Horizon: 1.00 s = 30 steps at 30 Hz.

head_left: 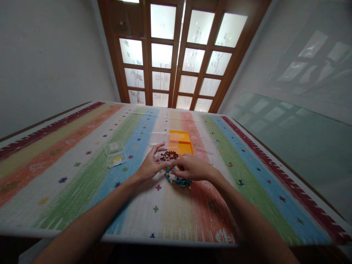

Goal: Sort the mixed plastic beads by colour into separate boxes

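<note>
A clear plastic box with small dark brown pieces [168, 156] in it sits in front of me on the table. At its left side is my left hand [150, 163], with the thumb along the near edge and the fingers round the far-left side, gripping the box. My right hand [194, 167] is at the box's near right corner, its fingers curled and pinched together. Whatever those fingertips hold is too small to make out. Just below both hands lies a cluster of small blue, green and yellow building bricks [176, 180], partly covered by the right hand.
Behind the hands lies an orange tray [189, 147] with a divider, partly overlapped by clear plastic. To the left is an open clear case [114, 154] holding yellow pieces. A striped tablecloth [90, 176] covers the table. Wooden doors with glass panes [162, 55] stand beyond.
</note>
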Tool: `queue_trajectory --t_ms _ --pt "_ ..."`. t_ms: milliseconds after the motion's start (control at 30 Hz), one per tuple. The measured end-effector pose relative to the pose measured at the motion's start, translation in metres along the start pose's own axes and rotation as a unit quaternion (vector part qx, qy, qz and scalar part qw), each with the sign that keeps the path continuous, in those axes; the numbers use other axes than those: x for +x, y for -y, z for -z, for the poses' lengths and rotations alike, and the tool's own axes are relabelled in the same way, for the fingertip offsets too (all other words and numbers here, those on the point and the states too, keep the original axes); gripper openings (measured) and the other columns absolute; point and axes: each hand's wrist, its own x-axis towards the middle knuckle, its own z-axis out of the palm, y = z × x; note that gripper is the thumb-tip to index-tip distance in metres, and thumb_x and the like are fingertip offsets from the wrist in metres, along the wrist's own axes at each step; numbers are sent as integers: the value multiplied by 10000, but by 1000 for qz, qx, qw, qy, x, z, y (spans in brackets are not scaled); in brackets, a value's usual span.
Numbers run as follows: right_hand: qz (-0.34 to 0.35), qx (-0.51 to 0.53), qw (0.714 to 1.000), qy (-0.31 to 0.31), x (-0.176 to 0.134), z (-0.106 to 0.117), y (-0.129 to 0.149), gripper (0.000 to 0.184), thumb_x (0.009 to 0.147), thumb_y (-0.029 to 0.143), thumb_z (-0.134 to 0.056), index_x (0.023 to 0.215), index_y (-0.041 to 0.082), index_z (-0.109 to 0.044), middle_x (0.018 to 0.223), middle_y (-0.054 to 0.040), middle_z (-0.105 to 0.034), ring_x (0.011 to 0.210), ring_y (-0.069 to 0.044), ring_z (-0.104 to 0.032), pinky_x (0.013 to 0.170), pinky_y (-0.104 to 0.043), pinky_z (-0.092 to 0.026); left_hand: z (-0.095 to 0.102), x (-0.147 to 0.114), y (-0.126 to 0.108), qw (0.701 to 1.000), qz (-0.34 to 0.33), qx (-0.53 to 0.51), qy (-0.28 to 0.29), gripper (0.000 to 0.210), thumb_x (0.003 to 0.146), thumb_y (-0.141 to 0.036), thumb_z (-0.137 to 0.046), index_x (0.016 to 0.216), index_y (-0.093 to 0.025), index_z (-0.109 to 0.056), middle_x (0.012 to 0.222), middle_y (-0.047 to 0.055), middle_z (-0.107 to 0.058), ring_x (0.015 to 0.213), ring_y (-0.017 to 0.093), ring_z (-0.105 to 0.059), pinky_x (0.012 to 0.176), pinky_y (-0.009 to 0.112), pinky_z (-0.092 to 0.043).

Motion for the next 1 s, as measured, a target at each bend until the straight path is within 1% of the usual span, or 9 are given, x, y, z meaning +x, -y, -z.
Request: queue_trajectory --t_ms 100,167,300,433,600,733,833,1000 --pt "-9 -56 998 16 8 -15 1 202 884 171 -582 978 186 -760 816 -67 -729 681 -158 -584 628 -255 -350 1 1 2 1000 -15 7 -2 745 716 -243 -834 1355 -244 -451 1347 127 -525 1065 245 -689 942 424 -577" --pt "-7 -71 997 22 12 -23 0 199 893 166 -577 976 180 -758 867 -86 -741 729 -178 -611 644 -265 -371 3 2 2 1000 -23 11 -3 745 714 -241 -831 1355 -248 -452 1346 123 -524 1069 242 -687 957 430 -568" --pt "13 -57 998 7 18 -34 -5 236 870 107 -595 1005 192 -769 940 -94 -749 793 -183 -636 690 -267 -405 5 3 2 999 -21 21 -14 771 696 -241 -835 1358 -239 -440 1351 125 -516 1065 237 -688 976 433 -555" --pt "6 -50 999 4 20 -42 -11 230 844 84 -623 967 193 -784 921 -92 -752 780 -174 -639 685 -258 -405 5 3 1 999 -21 21 -17 772 702 -250 -828 1367 -237 -436 1354 129 -521 1072 250 -687 970 437 -560" --pt "1 -39 999 8 18 -45 -14 221 867 101 -612 976 190 -783 922 -90 -758 803 -179 -651 693 -261 -400 4 1 -1 999 -24 36 -15 753 717 -249 -820 1371 -245 -446 1361 130 -525 1079 256 -686 947 430 -575" --pt "-9 -49 999 18 15 -44 -14 176 886 161 -625 997 165 -761 950 -103 -746 818 -190 -644 701 -267 -404 4 1 -2 999 -27 41 -13 750 715 -265 -826 1366 -244 -454 1352 132 -536 1068 257 -691 941 439 -578" --pt "-21 -49 998 20 14 -44 -14 154 890 189 -630 990 150 -740 930 -102 -727 801 -187 -626 690 -263 -398 4 1 -1 999 -30 38 -9 739 715 -265 -826 1358 -250 -464 1351 128 -536 1061 256 -691 932 438 -581" --pt "-23 -36 999 0 9 -45 -17 130 891 201 -621 967 140 -706 917 -99 -709 783 -182 -590 667 -263 -365 3 1 -1 999 -20 25 -12 754 706 -243 -832 1357 -243 -453 1349 126 -519 1058 243 -690 920 414 -586"
